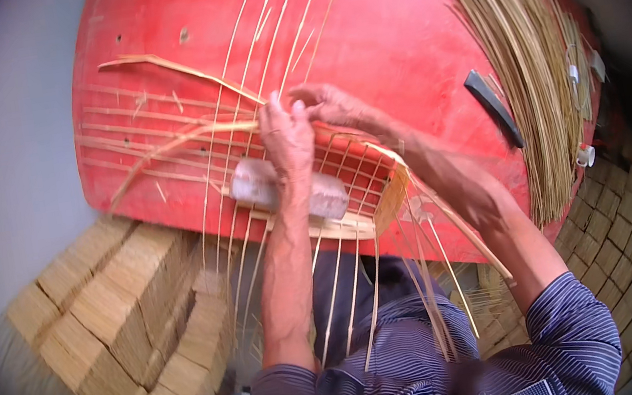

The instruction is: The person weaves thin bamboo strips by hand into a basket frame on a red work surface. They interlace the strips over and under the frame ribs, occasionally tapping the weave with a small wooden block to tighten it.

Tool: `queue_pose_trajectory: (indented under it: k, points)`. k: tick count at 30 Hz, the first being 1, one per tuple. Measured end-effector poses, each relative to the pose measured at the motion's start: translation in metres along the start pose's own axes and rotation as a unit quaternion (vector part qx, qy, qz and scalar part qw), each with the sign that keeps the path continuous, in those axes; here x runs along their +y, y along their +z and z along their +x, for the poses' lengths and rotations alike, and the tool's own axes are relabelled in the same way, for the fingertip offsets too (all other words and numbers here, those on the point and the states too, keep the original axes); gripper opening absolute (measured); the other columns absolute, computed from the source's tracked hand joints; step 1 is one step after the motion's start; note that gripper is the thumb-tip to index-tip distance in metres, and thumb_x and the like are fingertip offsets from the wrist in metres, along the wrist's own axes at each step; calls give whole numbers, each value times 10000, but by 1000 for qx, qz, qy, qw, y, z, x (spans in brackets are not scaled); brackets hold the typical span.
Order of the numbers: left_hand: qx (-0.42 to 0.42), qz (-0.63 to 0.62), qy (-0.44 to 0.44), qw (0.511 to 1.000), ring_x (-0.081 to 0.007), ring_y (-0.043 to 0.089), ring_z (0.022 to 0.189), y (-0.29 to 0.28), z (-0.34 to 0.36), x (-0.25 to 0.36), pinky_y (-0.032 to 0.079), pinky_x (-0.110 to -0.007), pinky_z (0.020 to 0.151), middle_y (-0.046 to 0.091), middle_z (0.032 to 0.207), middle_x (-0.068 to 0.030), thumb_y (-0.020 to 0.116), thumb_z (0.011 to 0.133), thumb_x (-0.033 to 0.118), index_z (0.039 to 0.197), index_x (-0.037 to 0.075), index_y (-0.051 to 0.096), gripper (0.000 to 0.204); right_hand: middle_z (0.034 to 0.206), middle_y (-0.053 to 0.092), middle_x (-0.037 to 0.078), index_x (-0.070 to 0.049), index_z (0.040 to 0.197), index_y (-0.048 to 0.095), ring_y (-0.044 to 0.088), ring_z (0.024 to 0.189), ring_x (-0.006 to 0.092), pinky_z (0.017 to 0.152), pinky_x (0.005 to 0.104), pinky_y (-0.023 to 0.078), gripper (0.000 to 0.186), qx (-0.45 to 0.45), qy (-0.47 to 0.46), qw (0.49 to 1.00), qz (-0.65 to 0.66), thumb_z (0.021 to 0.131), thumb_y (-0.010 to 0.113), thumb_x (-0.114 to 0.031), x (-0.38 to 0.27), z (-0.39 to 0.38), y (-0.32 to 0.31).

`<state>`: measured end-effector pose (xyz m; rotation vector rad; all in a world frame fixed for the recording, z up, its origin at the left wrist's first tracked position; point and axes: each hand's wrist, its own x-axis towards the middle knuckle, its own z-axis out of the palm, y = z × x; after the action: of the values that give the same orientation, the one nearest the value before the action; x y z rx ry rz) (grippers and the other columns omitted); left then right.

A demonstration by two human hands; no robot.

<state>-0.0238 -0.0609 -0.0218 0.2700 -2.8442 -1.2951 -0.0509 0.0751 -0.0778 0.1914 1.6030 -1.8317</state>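
Head view gave me two bare hands close together over the red painted bench (408, 47). Beneath and just below them lay an open lattice of thin pale strips (352, 164), near the bench edge closest to the person, with loose ends hanging past that edge.

The left hand (287, 133) had its fingers bent and drawn partly together where a curved pale-yellow flat strip (198, 133) ran up to it; blur kept me from telling whether it pinched the strip. The right hand (323, 103) lay just beside it, fingers curled inward — what it held, if anything, I could not tell. A pinkish-grey oblong block (324, 195) rested on the lattice, with the left forearm passing over it.

From my distant seat, I judged the step to be working the flat strip in among the thin ones. Doing that well called, I thought, for bending it gently so it would not crack, seating it snugly against the woven rows, and keeping the crossing strips evenly spaced. The block seemed worth leaving in place as a weight — the forearm could easily nudge it. A dark, narrow tool (493, 109) lay well apart, beside a thick bundle of tan strips (511, 33).
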Motion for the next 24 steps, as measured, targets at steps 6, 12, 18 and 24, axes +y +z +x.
queue_pose_trajectory:
  k: [6, 12, 18, 24]
  points:
    - [-19, -166, 93, 982, -259, 652, 1081, -14, -29, -38, 526, -360, 911, 673, 1102, -108, 517, 932, -20, 1077, 14, 669, 213, 1011, 735, 47, -9, 1188, 703, 651, 982, 136, 913, 310, 528, 298, -127, 3, 986, -107, 895, 677, -61, -26, -20, -11]
    - [-5, -147, -344, 927, -212, 663, 941, 21, -63, -51, 532, -341, 848, 692, 1085, -144, 709, 862, 138, 1293, -14, 577, 475, 950, 729, 65, 4, 1141, 708, 656, 916, 149, 831, 346, 537, 299, -123, 3, 975, -186, 975, 629, -231, -21, -9, 4]
    - [114, -182, -257, 942, -278, 682, 963, 85, -75, -44, 530, -399, 850, 714, 1039, -156, 745, 858, 129, 1162, 0, 645, 345, 973, 721, 69, -14, 1145, 705, 667, 930, 172, 826, 337, 531, 366, -60, 51, 987, -142, 1007, 584, -330, -20, -18, -12]
    - [147, -123, -223, 956, -310, 683, 891, 87, -80, -44, 535, -408, 795, 711, 963, -155, 745, 857, 113, 1058, -9, 663, 249, 1047, 721, 92, 18, 1140, 693, 686, 987, 204, 903, 353, 544, 356, -47, 81, 987, -129, 986, 638, -298, -5, -15, -21]
